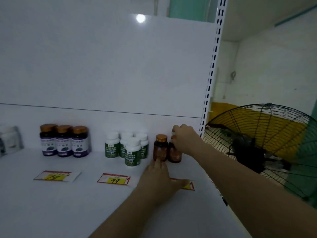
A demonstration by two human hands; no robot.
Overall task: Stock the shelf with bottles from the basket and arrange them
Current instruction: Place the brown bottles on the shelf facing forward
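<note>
Where the white shelf [68, 203] lies nearest, the left hand [159, 176] reaches across a price tag [190, 186], its fingers straight and touching the foot of the amber bottle [160, 148] (gold cap, upright). Just right of that bottle, the right hand [184, 140] curls round the top of a second amber bottle [174, 155]. Left of the amber bottle stand green-labelled bottles [132, 152], and farther left purple bottles [64, 141]. Behind it rises the white back panel [103, 66]. To its right are a slotted upright [212, 66], a black fan [267, 145] and a pale wall [274, 66].
</note>
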